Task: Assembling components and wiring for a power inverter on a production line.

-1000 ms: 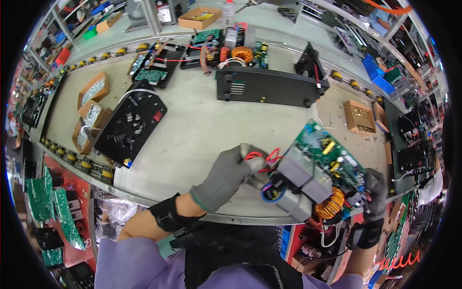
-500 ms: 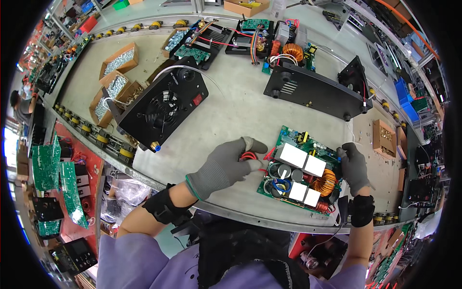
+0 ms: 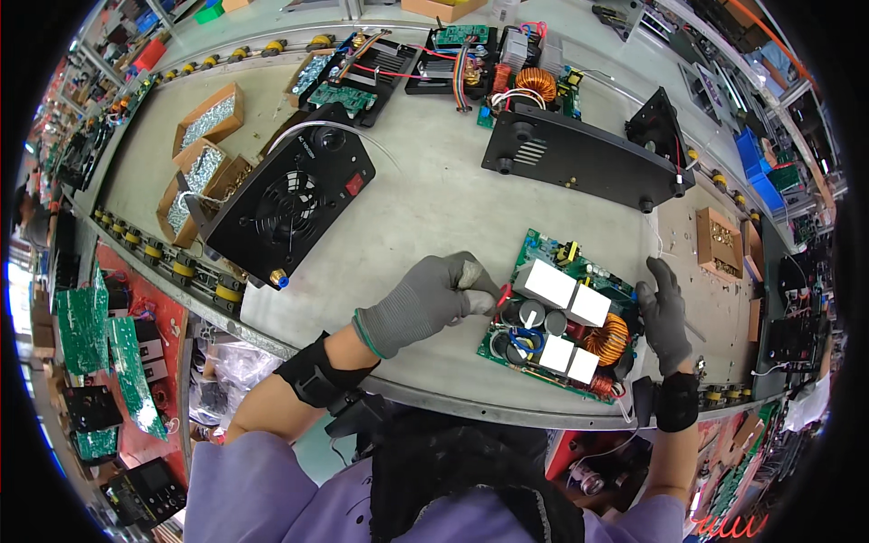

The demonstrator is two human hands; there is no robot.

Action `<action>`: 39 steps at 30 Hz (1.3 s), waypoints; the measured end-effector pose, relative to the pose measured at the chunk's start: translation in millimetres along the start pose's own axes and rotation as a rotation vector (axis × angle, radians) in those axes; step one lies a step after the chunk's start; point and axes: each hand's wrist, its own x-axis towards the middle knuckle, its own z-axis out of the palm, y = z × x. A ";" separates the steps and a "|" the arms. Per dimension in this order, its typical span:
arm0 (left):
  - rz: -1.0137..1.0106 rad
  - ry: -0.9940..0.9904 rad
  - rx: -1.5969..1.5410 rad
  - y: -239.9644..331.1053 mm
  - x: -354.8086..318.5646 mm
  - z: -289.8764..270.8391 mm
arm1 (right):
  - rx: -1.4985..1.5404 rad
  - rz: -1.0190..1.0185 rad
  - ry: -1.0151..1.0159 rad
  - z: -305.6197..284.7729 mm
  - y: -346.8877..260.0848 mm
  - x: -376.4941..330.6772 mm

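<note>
A green circuit board [image 3: 543,246] lies on the bench before me, with white blocks, dark round capacitors and a copper-wound ring coil [image 3: 607,339]. At its left edge my left hand [image 3: 433,300], in a grey glove, is closed, thumb and fingers pinching a red wire [image 3: 504,294] that runs to the board. My right hand [image 3: 665,312], gloved too, is beside the board's right edge with its index finger stretched forward and thumb apart. A thin rod [image 3: 695,332] sticks out beside that hand; whether the palm holds it I cannot tell.
A black fan housing [image 3: 294,204] stands at left, a black panel [image 3: 579,163] with another wired board behind it at far right. Cardboard boxes of screws [image 3: 210,120] are on the left, a box of brass parts [image 3: 720,242] on the right. Rollers [image 3: 183,269] line the bench's left edge.
My left fingers have closed together around the red wire, whose loop showed between them before. The right index finger has straightened forward. The whole view has shifted slightly.
</note>
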 end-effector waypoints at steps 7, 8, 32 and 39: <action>0.039 0.145 0.242 23.8 -5.7 10.3 | 0.619 0.422 -0.032 0.3 7.1 4.7; 0.100 0.170 0.315 17.7 -3.7 10.8 | 0.661 0.433 -0.019 3.5 8.2 2.7; 0.390 -0.200 1.471 69.1 63.7 110.0 | 0.863 0.387 0.057 32.1 37.4 -2.4; 0.606 -0.146 1.220 48.5 60.6 103.2 | 0.731 0.236 0.235 16.8 11.2 -12.6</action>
